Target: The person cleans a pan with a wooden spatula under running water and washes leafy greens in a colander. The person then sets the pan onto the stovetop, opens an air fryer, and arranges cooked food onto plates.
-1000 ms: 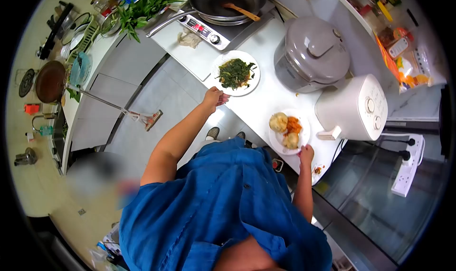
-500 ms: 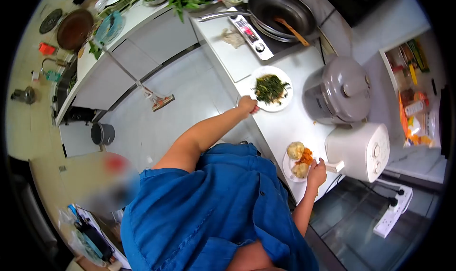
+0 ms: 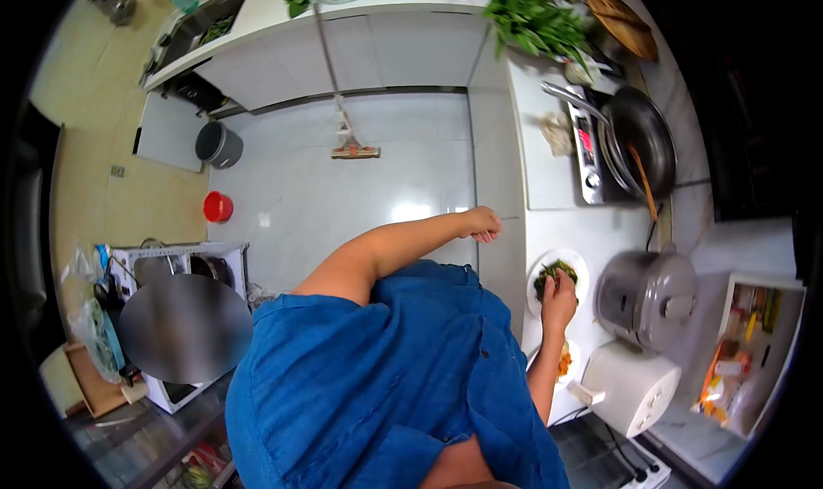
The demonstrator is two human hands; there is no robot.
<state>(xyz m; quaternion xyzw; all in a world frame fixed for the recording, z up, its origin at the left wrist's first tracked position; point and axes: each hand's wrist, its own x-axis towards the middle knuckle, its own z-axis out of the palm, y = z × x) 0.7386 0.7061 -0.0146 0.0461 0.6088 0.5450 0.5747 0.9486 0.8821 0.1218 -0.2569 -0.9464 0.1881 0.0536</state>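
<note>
My right hand [image 3: 560, 300] is over a white plate [image 3: 580, 270] of dark cooked leafy greens [image 3: 543, 275] on the counter. Its fingers are drawn together at the greens; what lies between them, if anything, is hidden. My left hand [image 3: 483, 223] hangs in the air just left of the counter edge, fingers curled in, with no object visible in it. Partly behind my right forearm stands a second plate [image 3: 572, 352] with orange food [image 3: 564, 362] on it; the rest of its contents is covered.
Behind the plates stand a grey cooker [image 3: 639, 300] and a cream appliance with a handle [image 3: 630, 386]. Farther along, a black wok [image 3: 647, 133] with a wooden spatula [image 3: 641, 180] sits by an induction hob [image 3: 588, 150]. A mop [image 3: 354, 152] and red bucket [image 3: 218, 206] are on the floor.
My left hand has left the rim of the greens plate and moved off the counter. My right hand has gone from the second plate to the greens. The view has turned.
</note>
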